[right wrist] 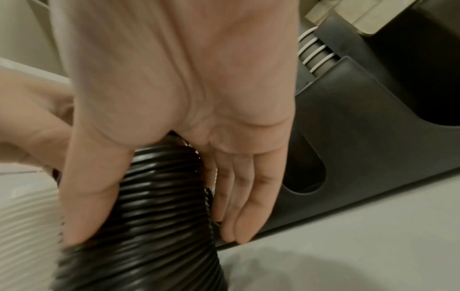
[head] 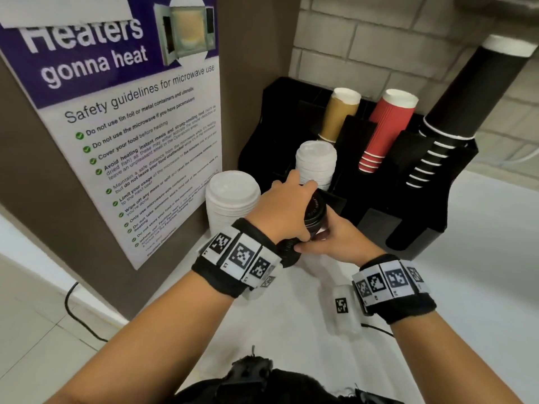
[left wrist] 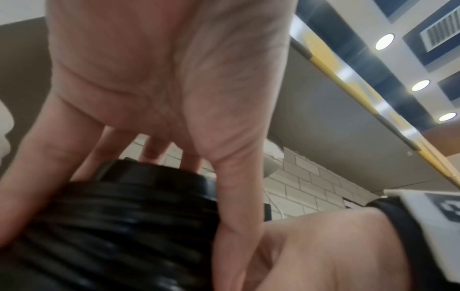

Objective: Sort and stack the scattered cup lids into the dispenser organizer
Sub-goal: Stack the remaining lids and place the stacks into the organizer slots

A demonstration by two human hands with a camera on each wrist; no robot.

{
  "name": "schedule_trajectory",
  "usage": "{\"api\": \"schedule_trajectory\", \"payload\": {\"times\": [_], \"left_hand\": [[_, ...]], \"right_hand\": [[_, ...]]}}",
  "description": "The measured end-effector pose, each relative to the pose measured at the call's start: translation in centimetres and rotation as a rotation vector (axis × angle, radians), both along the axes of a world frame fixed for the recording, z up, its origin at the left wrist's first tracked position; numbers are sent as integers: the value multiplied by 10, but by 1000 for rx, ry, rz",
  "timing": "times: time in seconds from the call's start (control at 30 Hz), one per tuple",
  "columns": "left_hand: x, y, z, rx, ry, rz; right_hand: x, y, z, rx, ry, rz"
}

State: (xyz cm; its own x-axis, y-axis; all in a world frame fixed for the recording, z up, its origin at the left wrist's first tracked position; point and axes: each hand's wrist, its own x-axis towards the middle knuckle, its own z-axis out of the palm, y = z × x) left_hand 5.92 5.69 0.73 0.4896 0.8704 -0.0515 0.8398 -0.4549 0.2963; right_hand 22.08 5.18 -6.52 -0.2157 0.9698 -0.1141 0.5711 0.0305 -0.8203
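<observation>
A long stack of black cup lids (head: 315,212) is held tilted in both hands, just in front of the black dispenser organizer (head: 379,205). My left hand (head: 280,211) grips its upper end from above, with thumb and fingers round the ribbed stack (left wrist: 119,226). My right hand (head: 341,243) holds the lower part from the right, thumb on one side of the stack (right wrist: 161,196) and fingers on the other. A stack of white lids (head: 316,164) stands in an organizer slot just beyond. Another white lid stack (head: 230,199) stands on the counter to the left.
The organizer holds brown cups (head: 338,115), red cups (head: 388,129) and a tall stack of black cups (head: 455,121). A poster panel (head: 131,126) closes off the left side. A tiled wall rises behind. The white counter (head: 481,258) extends to the right.
</observation>
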Motion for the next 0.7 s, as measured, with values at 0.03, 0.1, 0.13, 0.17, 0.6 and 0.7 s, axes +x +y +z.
{"api": "schedule_trajectory", "payload": {"times": [0.03,0.1,0.13,0.17,0.6,0.7], "left_hand": [[0,4,0,-8,-4,4],[0,9,0,-20,2,3],[-2,11,0,-26,1,-4],[-6,12,0,-38,-19,-13],[-62,-2,-1,20,-872,161],[-63,-3,-4,29,-903,183]], "right_hand": [[0,2,0,1,10,-4],[-2,6,1,2,-1,15],[-2,8,3,3,-18,35],[-2,9,5,0,-39,59],[-25,30,61,149,-293,215],[-36,35,58,129,-396,224]]}}
